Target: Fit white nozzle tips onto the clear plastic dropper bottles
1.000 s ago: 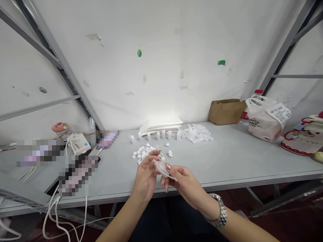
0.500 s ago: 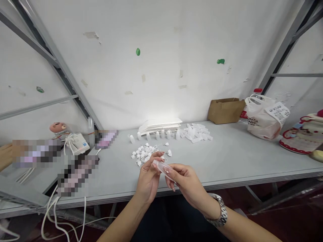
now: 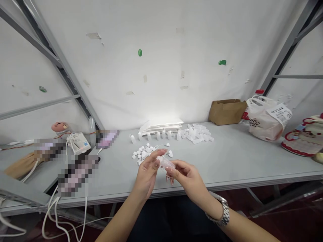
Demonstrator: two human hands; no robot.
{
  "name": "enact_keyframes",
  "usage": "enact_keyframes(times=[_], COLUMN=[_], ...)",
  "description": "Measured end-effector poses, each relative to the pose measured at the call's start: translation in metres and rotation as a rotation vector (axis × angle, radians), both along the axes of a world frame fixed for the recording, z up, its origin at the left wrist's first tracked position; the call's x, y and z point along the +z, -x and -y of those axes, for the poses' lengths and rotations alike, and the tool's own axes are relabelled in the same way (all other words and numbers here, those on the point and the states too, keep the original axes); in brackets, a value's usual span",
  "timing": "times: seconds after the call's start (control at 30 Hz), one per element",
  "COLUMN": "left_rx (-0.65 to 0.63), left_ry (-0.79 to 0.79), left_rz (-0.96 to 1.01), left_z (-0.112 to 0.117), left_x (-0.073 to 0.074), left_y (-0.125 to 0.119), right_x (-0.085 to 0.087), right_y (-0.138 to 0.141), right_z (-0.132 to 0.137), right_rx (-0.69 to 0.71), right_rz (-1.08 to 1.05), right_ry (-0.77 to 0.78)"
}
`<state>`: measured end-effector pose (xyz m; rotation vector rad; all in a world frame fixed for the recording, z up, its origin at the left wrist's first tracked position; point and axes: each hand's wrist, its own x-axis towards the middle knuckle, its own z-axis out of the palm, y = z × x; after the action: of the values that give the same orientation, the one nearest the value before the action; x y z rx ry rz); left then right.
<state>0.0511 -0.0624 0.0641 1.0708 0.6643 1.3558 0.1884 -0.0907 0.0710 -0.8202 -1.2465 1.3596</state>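
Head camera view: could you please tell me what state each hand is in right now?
Left hand: closed on a translucent plastic bottle.
Right hand: closed, pinching the bottle's other end.

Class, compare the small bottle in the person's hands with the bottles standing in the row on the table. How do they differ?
The bottle is tilted, held between the left hand and right hand; the row's bottles stand upright on the table, untouched by hands. Both are small, whitish translucent plastic.
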Motion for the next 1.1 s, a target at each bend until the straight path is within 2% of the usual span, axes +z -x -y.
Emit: enact_keyframes(times=[0.17,0.27,0.37,0.57,0.7,0.9,1.0,1.1], left_rx=[-0.004,-0.018,-0.042,-0.083,-0.119,-0.067,-0.072,-0.022], left_ry=[0.027,0.043,0.034,0.065,0.078,0.068,0.049,0.063], left_rz=[0.086,0.102,0.108,0.125,0.144,0.075,0.091,0.119], left_z=[0.009,0.013,0.016,0.019,0.019,0.015,0.014,0.016], left_x=[0.003,0.003,0.002,0.005,0.006,0.005,0.005,0.003], left_y=[-0.001,-0.005,-0.008,-0.009,-0.008,-0.003,-0.003,-0.006], right_x=[-0.008,-0.012,-0.013,-0.013,-0.014,-0.012,-0.011,-0.012], right_y=[0.0,0.0,-0.001,0.001,0.003,0.001,0.0,0.001], right_z=[0.008,0.011,0.014,0.016,0.014,0.011,0.011,0.011], right_rx=[-0.275,-0.378,-0.436,-0.557,-0.577,-0.578,-0.558,-0.566], right_rz=[0.362,0.54,0.659,0.785,0.835,0.912,0.906,0.923], right_ry=[-0.421,-0.728,-0.911,-1.064,-1.093,-1.094,-1.096,-1.119])
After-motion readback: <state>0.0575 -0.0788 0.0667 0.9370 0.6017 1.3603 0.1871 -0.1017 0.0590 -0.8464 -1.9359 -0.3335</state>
